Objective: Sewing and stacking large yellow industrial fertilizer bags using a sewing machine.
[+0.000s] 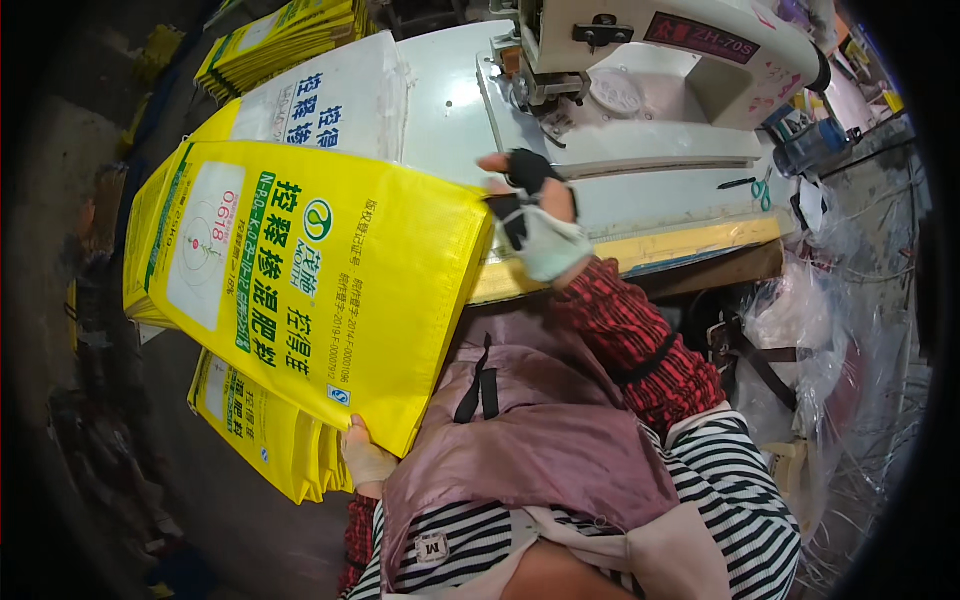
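A large yellow woven bag (385,225) with green and blue print and a white panel lies slanted in front of me, flat side up. My left hand (368,458) grips its near lower corner, thumb on top and the other fingers hidden beneath. Close beside the bag's right corner is my right hand (545,225), in a white glove with black finger covers. Its fingers are apart and slightly blurred, and I see nothing held in them. Whether they touch the bag's edge is hard to tell. More yellow bags (285,440) hang in a stack below the first.
A white industrial sewing machine (690,60) stands on the pale table (440,90) at the far right. White bags (360,85) and another yellow stack (280,45) lie far left. Teal-handled scissors (762,192) and a bottle (810,148) are at right, above clear plastic sheeting (850,340).
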Available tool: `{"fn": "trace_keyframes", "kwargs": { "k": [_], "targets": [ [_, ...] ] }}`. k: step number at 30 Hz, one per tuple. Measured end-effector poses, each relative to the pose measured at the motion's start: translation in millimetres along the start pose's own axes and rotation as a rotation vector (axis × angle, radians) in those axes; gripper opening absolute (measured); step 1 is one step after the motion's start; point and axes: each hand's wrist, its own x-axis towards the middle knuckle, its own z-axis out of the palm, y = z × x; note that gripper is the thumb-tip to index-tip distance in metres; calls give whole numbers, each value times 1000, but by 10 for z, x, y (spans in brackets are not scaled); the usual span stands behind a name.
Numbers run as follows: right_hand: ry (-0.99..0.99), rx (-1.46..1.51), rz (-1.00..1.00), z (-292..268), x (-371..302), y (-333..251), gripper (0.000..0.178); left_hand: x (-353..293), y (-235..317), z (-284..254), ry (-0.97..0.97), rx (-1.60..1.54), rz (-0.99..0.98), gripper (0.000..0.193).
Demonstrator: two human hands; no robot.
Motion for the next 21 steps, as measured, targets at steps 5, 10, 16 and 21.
{"fn": "trace_keyframes", "kwargs": {
  "k": [5,10,16,21],
  "targets": [
    [-583,-343,312,235,350,31,47,-121,401,258,162,-483,-188,30],
    [-791,-877,522,481,58,537,33,-350,497,16,57,804,215,32],
    [-614,-665,141,-49,-241,335,33,-326,237,17,-22,541,-120,29],
    [-534,-825,162,-1,-427,341,32,-490,196,30,-193,-179,-29,34]
  ]
}}
